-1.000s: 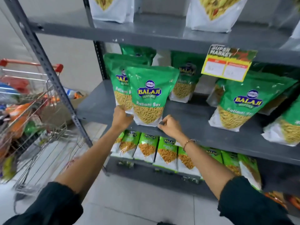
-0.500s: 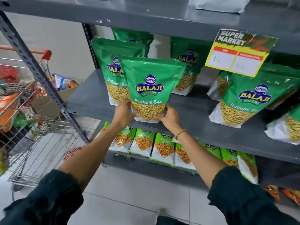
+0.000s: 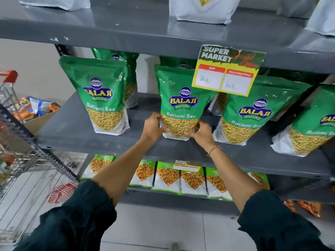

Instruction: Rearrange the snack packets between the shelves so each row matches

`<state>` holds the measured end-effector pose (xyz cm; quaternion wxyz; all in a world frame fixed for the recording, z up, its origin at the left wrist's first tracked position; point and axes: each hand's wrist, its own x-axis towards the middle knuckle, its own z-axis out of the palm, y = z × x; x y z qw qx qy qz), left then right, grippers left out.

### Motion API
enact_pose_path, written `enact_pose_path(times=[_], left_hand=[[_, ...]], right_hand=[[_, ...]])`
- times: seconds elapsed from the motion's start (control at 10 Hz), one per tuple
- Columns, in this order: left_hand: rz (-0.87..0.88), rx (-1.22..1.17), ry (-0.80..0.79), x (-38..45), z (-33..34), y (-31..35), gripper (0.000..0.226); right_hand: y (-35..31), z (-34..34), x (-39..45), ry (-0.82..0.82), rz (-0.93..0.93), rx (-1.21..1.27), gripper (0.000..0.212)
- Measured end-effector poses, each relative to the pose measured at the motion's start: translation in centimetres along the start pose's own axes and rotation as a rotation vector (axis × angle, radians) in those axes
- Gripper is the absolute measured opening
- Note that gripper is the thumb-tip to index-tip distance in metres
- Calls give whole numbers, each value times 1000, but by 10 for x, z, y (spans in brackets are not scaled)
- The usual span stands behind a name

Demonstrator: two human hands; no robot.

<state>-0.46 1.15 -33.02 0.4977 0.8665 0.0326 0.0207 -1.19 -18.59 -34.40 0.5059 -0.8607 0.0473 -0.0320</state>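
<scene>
A green Balaji Ratlami Sev packet point(image 3: 181, 98) stands upright on the grey middle shelf point(image 3: 76, 131). My left hand point(image 3: 153, 126) grips its lower left corner and my right hand point(image 3: 200, 132) grips its lower right corner. To its left stands another Ratlami Sev packet point(image 3: 103, 95), with a gap between them. To its right stand two more such packets point(image 3: 253, 113), point(image 3: 311, 124), leaning. More green packets sit behind, partly hidden.
A yellow price tag point(image 3: 226, 69) hangs from the upper shelf, which carries white packets point(image 3: 203, 9). The lower shelf holds several smaller green packets point(image 3: 168, 176). A shopping trolley point(image 3: 16, 142) full of snacks stands at the left beside the slanted rack post point(image 3: 36, 142).
Both hands carried the packet from in front of the left packet rightward along the middle shelf and set it near the price tag. The view moved closer and right.
</scene>
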Motion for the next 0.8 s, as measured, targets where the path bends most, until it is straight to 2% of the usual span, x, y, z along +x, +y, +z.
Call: enact_pose_path(times=[0.3,0.5,0.6,0.7,0.8], left_hand=[[13,-13,-7,1,6,-5,59],[43,48,-66,-3,5,3,64],[19,128,-92,-7,4,10,60],[-13,145,-86,-14,3,10,61],[17,215,-40,-27,-4,6,63]], right_hand=[[4,-2,1,-34,-36,-69,52],[-3,-5,0,-72,-16,-96,55],[0,-6,1,-118,18,-78,69],[1,-7,-11,-69,3,-54,77],[-2,-5,-51,130,-119,-66,35]])
